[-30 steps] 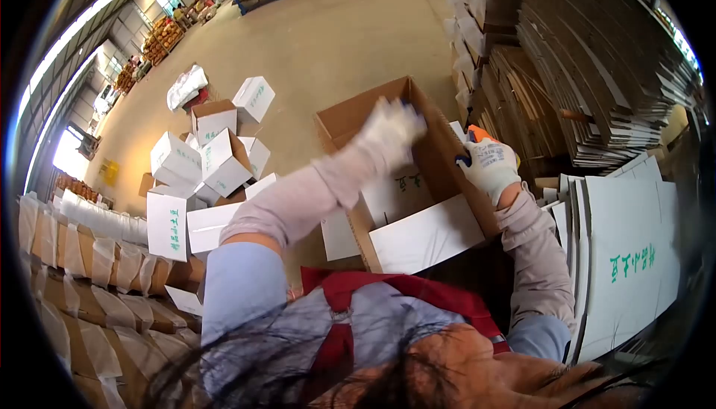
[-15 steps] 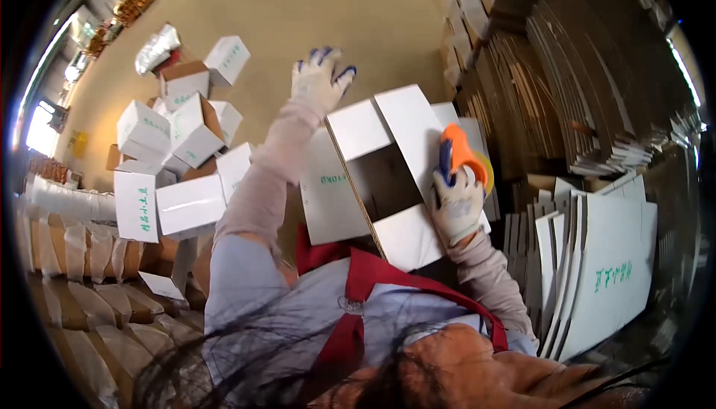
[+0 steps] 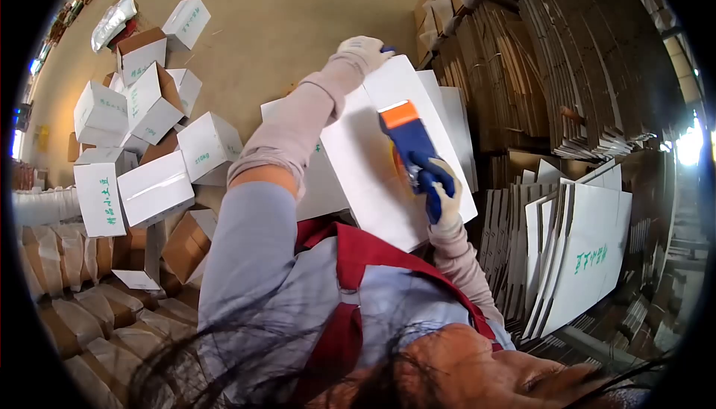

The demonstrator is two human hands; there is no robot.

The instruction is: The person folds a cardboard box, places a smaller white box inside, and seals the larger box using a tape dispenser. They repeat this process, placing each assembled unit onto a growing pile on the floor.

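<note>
In front of my body lies a white carton (image 3: 358, 155), its long flaps now covering the opening. My left hand (image 3: 364, 52), in a white glove with blue fingertips, reaches to the carton's far edge; its fingers are partly hidden behind that edge. My right hand (image 3: 440, 189), gloved too, is closed around a blue and orange tape dispenser (image 3: 409, 136), held above the right part of the carton. White side panels spread out to the left and right of the carton.
Assembled white cartons (image 3: 153, 103) lie piled at the left, with a silvery bag (image 3: 114, 22) behind them. Flattened cardboard (image 3: 514, 73) is stacked at the right, and white flat cartons (image 3: 585, 248) lean below it. Wrapped brown stacks (image 3: 97, 319) fill the lower left.
The square gap in the carton top is now covered. My left hand has moved right to the carton's far edge. My right hand has turned the tape dispenser and brought it left over the flaps.
</note>
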